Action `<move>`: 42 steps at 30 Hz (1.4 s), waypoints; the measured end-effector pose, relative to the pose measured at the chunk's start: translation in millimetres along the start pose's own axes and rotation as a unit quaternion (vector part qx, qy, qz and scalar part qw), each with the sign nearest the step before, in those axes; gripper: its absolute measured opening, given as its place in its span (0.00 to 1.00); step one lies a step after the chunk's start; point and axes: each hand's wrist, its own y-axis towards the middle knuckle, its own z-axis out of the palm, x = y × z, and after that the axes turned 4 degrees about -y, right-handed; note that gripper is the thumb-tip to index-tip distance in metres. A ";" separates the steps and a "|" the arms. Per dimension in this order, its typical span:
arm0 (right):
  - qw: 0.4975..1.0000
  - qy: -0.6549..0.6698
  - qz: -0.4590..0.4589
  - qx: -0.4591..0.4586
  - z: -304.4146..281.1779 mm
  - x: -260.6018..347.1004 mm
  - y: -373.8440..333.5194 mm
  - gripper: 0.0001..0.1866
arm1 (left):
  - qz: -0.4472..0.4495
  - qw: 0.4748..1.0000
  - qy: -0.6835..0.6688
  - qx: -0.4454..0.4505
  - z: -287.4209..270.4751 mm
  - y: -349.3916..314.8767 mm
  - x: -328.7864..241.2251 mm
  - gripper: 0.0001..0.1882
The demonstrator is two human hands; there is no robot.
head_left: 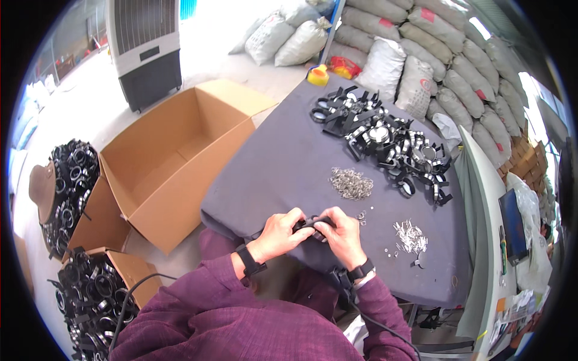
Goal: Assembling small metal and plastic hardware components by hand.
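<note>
Close to the table's near edge, my left hand [281, 233] and my right hand [341, 236] are closed on a black watch strap [309, 225]. Fingers cover much of it, so I cannot tell whether a watch case is attached. Beyond my hands lies a heap of small metal buckles [351, 183], with a few loose ones [362, 218] beside my right hand. Farther right is a scatter of thin silvery pins [410, 236]. A big pile of watches [385, 139] with black straps and silver round cases covers the table's far right part.
The grey-covered table [259, 162] carries a yellow tape roll [318, 75] at its far corner. An open cardboard box [180, 156] stands left of it. Boxes of black-strapped watches [96, 298] are at lower left. A pale panel [478, 198] edges the right side; stacked sacks [421, 42] stand behind.
</note>
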 end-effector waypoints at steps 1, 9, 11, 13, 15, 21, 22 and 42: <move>0.997 0.051 -0.008 -0.059 1.1 -1.1 -9.6 0.05 | -0.015 1.000 0.000 0.020 -2.2 0.7 -1.5 0.14; 0.958 0.032 0.050 -0.279 -33.9 -56.1 -91.8 0.06 | -0.284 0.928 -0.194 0.142 -24.5 79.9 -44.0 0.08; 0.954 0.029 0.040 -0.297 -29.3 -62.5 -91.4 0.06 | -0.224 0.946 -0.198 0.126 -14.0 125.4 -66.0 0.09; 0.962 -0.061 0.024 -0.264 -27.1 -58.8 -90.0 0.07 | -0.122 0.902 -0.403 0.100 8.7 177.6 -73.5 0.11; 0.961 -0.078 0.018 -0.265 -27.0 -59.1 -88.9 0.07 | -0.098 0.921 -0.363 0.099 23.1 220.6 -91.1 0.15; 0.955 -0.133 0.001 -0.265 -31.0 -54.5 -93.5 0.08 | -0.096 0.975 -0.131 0.153 45.2 186.6 -66.4 0.24; 0.957 -0.133 -0.005 -0.259 -30.6 -58.0 -92.9 0.08 | -0.107 0.970 -0.154 0.152 36.0 166.8 -56.0 0.25; 0.981 -0.076 0.040 -0.176 -29.0 -39.7 -88.8 0.11 | -0.459 0.710 0.472 -0.251 -422.8 -266.8 -60.7 0.13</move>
